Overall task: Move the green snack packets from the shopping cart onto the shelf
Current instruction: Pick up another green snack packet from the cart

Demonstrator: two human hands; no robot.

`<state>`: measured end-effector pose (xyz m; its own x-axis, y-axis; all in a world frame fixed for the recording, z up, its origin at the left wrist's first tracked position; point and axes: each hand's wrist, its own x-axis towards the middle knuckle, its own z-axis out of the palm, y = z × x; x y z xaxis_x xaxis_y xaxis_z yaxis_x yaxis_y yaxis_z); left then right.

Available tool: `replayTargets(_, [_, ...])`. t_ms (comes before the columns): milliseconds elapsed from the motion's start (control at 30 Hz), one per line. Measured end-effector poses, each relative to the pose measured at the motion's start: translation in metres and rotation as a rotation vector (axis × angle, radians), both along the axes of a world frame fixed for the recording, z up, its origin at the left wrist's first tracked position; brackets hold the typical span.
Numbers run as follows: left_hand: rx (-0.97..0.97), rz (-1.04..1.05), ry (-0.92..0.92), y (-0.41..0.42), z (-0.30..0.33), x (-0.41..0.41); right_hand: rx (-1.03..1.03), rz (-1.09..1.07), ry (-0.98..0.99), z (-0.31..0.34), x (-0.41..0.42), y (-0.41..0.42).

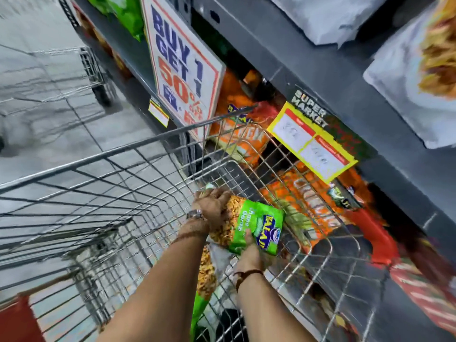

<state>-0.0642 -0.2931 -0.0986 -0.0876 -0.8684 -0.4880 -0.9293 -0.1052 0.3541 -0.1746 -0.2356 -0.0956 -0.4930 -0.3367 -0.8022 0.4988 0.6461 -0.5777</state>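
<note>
Both hands hold one green snack packet [256, 224] inside the wire shopping cart [103, 156]. My left hand [212, 204] grips its far end from above, and my right hand [249, 253] grips its near edge with the thumb on the front. A second green packet [204, 287] lies deeper in the cart, partly hidden under my arms. The grey metal shelf [320, 77] runs along the right, close to the cart's side. More green packets [123, 13] sit on the shelf at the top left.
Orange snack packets [246, 134] fill the lower shelf level right behind the cart's wire side. A "Buy 1 Get 1" sign [182, 67] and a yellow price tag [311, 140] hang from the shelf edge. White bags [404, 77] lie on the upper level. Another cart [91, 70] stands on the grey floor to the left.
</note>
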Motion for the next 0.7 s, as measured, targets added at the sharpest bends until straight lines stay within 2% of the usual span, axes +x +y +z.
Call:
replayTargets(67, [-0.010,0.036,-0.068,0.007,0.003,0.001,0.020,-0.098,0.068,0.006,0.002,-0.001])
replayTargets(167, [0.066,0.074,-0.121,0.012,0.005,-0.001,-0.008,0.000,-0.121,-0.008,0.011,0.007])
replayTargets(233, [0.061,0.089,-0.125,0.014,0.006,0.000,0.039,0.027,-0.135,-0.009,0.012,0.004])
replayTargets(433, [0.088,0.178,-0.048,0.031,0.018,-0.003,0.025,-0.005,0.033,0.013,0.015,0.002])
replayTargets(600, [0.121,0.305,0.048,0.047,0.048,0.003,0.055,0.047,-0.062,0.060,0.003,0.019])
replayTargets(700, [0.104,0.333,0.077,0.065,0.077,0.005,0.056,0.106,-0.221,0.081,-0.005,0.035])
